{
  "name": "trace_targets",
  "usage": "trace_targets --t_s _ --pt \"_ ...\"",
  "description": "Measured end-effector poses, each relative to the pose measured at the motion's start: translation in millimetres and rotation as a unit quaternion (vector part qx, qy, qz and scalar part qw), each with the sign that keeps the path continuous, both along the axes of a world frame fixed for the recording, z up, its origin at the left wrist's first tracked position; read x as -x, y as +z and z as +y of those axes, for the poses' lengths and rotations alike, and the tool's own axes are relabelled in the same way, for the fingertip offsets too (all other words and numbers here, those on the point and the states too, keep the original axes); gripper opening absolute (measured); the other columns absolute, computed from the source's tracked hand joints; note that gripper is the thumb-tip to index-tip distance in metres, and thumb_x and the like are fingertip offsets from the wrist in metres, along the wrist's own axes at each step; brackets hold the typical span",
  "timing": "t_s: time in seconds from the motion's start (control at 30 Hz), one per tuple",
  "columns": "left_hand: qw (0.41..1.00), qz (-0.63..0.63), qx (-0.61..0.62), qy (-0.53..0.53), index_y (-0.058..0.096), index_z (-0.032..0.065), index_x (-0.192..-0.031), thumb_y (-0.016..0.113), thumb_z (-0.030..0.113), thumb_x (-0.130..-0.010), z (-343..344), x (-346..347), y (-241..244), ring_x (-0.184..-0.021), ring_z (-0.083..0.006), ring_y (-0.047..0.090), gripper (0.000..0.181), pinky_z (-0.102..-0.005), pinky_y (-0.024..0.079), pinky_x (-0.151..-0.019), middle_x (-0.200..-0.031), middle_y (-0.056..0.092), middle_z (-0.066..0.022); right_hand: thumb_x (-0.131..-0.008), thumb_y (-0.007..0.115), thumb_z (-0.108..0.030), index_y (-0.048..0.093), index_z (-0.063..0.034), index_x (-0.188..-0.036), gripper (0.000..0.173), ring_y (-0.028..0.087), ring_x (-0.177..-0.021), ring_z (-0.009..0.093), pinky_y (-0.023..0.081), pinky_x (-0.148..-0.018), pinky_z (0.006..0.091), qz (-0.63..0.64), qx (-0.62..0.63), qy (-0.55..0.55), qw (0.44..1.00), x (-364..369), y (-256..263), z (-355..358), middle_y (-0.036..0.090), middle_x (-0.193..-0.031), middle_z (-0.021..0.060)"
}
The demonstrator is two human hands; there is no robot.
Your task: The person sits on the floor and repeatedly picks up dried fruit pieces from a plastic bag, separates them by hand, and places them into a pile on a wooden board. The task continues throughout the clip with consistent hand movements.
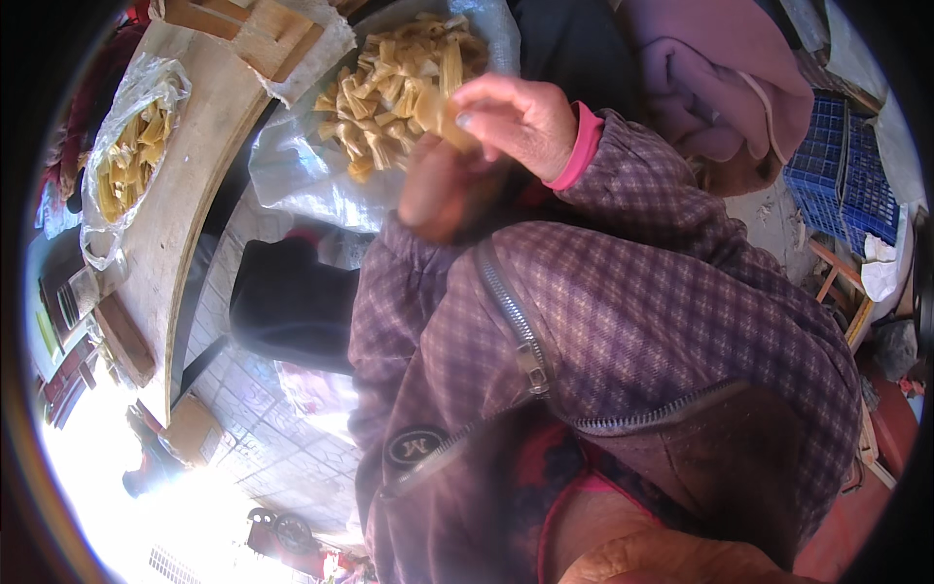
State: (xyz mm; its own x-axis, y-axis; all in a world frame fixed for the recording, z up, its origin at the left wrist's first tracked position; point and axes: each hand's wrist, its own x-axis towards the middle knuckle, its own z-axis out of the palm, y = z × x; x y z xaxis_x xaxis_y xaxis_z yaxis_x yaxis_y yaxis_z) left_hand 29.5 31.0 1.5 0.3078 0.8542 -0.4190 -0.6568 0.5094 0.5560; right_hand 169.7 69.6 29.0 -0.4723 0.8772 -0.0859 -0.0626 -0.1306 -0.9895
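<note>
My right hand (pixel 519 124), at the upper middle in a pink cuff and checked sleeve, pinches a yellowish-tan strip (pixel 441 120) between thumb and fingers. Just below it, my left hand (pixel 446 191) is blurred and meets the lower end of the strip; its fingers cannot be made out. Both hands are at the near right edge of a large translucent plastic bag (pixel 310 171). In that bag lies a heap of folded or knotted yellowish pieces (pixel 379 98), which look like the same material.
A long wooden board (pixel 208 135) at the left bears a clear plastic bag of similar yellowish pieces (pixel 135 157) and a wooden block (pixel 124 339). A wooden frame (pixel 281 44) lies at its upper end. Mauve cloth (pixel 700 87) and blue plastic crates (pixel 839 171) are at the right.
</note>
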Motion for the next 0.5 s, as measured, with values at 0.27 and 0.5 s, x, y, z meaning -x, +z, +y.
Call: trace_targets --t_s 0.27,0.5 --pt "0.837 0.440 -0.317 -0.063 0.058 0.0065 -0.093 0.057 0.011 -0.077 -7 7 -26 -0.077 -0.0211 0.060 0.017 -0.0312 0.045 -0.062 -0.084 0.060 -0.0102 -0.075 0.066 -0.009 0.062 -0.0049 -0.090 0.017 0.061 -0.065 0.015 0.046 -0.055 0.0240 -0.085 -0.337 0.006 0.938 5 -7 1 0.061 -0.074 0.0058" --pt "0.946 0.294 -0.107 -0.078 0.057 0.0006 -0.090 0.050 0.010 -0.086 -2 -6 3 -0.064 -0.0113 0.056 0.012 -0.0206 0.045 -0.057 -0.078 0.060 -0.0042 -0.077 0.061 -0.005 0.059 -0.0036 -0.089 0.012 0.057 -0.057 0.014 0.044 -0.052 0.0241 -0.136 -0.349 -0.109 0.921 8 -13 14 0.059 -0.071 0.0069"
